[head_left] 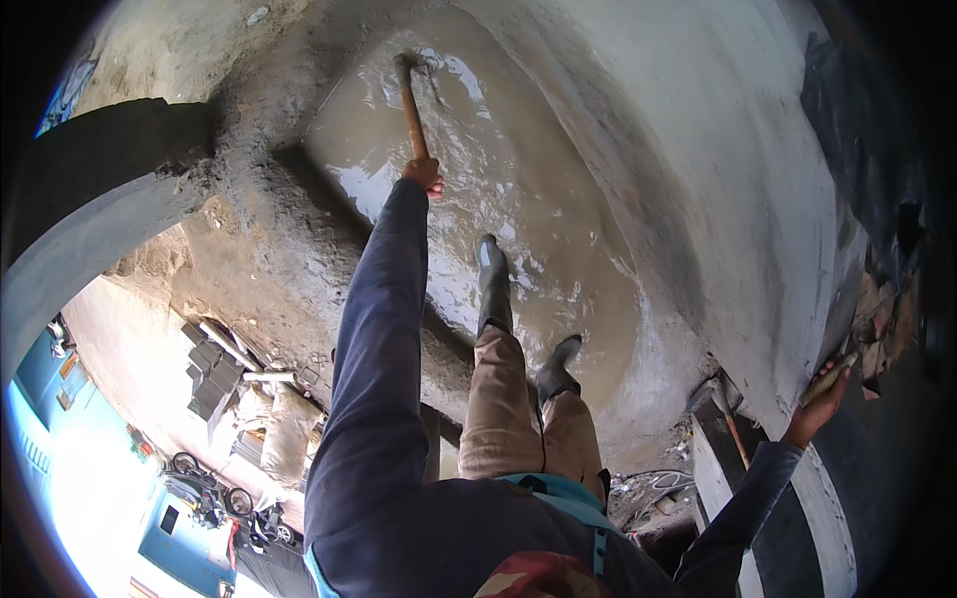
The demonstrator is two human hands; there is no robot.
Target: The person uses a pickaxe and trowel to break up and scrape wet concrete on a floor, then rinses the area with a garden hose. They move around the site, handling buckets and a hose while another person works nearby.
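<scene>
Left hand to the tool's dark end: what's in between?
The wooden handle, running from the left hand to the tool's dark end; murky liquid shows beyond it, in the head view.

– Where's the light strongest?
– Lower left: the blue wall (pixel 95 424) there washes out to white.
– And the middle?
– Softer and more even, though patches of white glare break across the muddy water (pixel 588 269).
– Any shadows?
– A dark band runs along the water's left edge, and the black sheet (pixel 857 130) at right sinks into gloom.
– Is it sharp?
– Fairly. The wooden handle (pixel 413 122) reads clearly; its far end less so. Towards the rim, edges bow and the corners go black.
</scene>
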